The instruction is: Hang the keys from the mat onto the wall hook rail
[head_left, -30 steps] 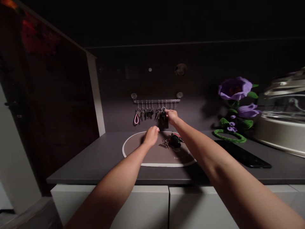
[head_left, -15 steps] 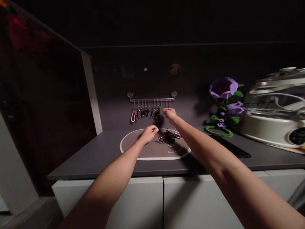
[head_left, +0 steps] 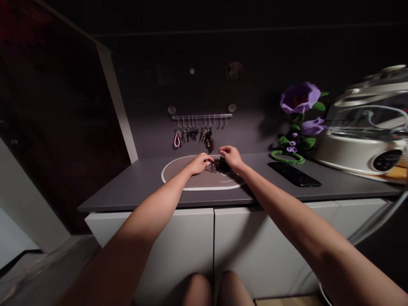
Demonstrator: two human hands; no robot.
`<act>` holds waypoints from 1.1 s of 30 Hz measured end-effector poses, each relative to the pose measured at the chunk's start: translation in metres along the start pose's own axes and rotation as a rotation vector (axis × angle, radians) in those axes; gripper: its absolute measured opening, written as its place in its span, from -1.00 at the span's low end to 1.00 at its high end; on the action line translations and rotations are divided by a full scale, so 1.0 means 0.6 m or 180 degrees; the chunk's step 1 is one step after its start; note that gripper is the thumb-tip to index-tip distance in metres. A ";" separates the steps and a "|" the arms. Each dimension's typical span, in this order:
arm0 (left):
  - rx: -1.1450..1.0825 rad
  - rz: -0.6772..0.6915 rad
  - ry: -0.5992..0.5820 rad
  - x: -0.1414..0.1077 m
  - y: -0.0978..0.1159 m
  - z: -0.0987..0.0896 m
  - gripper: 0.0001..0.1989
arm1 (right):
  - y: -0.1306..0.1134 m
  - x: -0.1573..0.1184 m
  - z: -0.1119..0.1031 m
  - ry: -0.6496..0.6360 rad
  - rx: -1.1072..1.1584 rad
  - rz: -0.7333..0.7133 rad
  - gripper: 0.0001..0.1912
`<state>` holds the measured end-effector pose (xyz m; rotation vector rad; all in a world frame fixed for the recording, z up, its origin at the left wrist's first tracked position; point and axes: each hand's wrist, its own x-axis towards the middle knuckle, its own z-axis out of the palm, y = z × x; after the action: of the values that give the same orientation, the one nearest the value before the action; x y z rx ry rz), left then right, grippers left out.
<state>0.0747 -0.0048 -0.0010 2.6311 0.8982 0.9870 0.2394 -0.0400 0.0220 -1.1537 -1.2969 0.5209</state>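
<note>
A clear rail on the dark wall carries several hanging keys and a pink loop; hooks at its right end hold nothing. Below it, an oval mat lies on the counter. My left hand is over the mat, fingers curled beside a small metal key bunch; whether it grips any of it is too small to tell. My right hand hovers just right of a black key item, its fingers bent toward the thumb, partly covering that item.
To the right on the counter lie a black phone and a green ring base with purple flowers. A white appliance with a clear lid stands at the far right. White cabinet doors are below.
My right hand has come down from beside the rail to the keys on the mat. My left hand has moved closer to the metal bunch. The view has tilted down.
</note>
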 end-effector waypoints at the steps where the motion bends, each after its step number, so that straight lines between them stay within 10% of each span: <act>1: 0.0028 0.0017 -0.0024 0.000 -0.002 0.002 -0.74 | 0.006 -0.003 -0.002 -0.0013 -0.0154 -0.0078 -0.91; 20: 0.0342 0.0010 -0.0100 0.009 -0.011 0.001 -0.86 | 0.019 0.003 0.009 -0.0564 -0.1627 -0.0835 -0.84; 33: -0.0942 -0.0818 0.0269 0.003 -0.016 -0.020 -0.88 | 0.011 -0.002 0.007 -0.0790 -0.2397 -0.1023 -0.74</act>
<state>0.0634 0.0037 0.0055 2.1827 0.9926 1.0758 0.2372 -0.0366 0.0151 -1.4695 -1.9401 -0.0923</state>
